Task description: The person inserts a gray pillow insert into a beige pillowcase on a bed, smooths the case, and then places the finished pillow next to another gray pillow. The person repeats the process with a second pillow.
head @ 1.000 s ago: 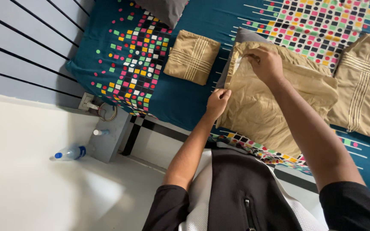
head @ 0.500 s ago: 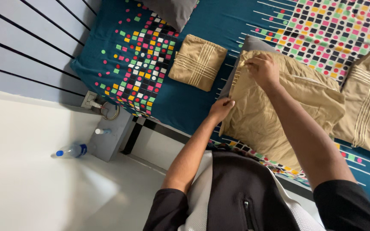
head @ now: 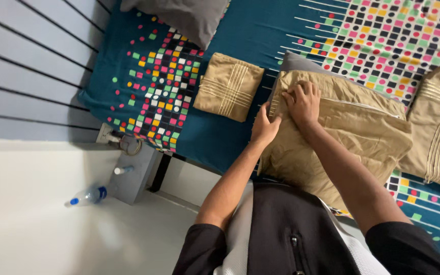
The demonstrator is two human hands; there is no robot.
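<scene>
Two hands on one tan cushion cover, bed's near edge.
Left hand (head: 265, 127) pinches the cover (head: 332, 132) at its open end; right hand (head: 301, 102) presses flat beside it, likely seating the grey pillow (head: 294, 62) inside.

The grey pillow (head: 291, 62) is mostly hidden under the tan cover (head: 342, 122) — another grey pillow (head: 179, 18) is cut off by the top edge.

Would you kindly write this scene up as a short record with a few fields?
Setting: bed with a teal patterned sheet, beside a striped wall
Left hand: at the open edge of the tan cushion cover
Right hand: pressing flat on the same cover
Inside the cover: grey cushion, partly showing
Nearby: folded tan cover, grey pillow
Floor: plastic bottle
</scene>
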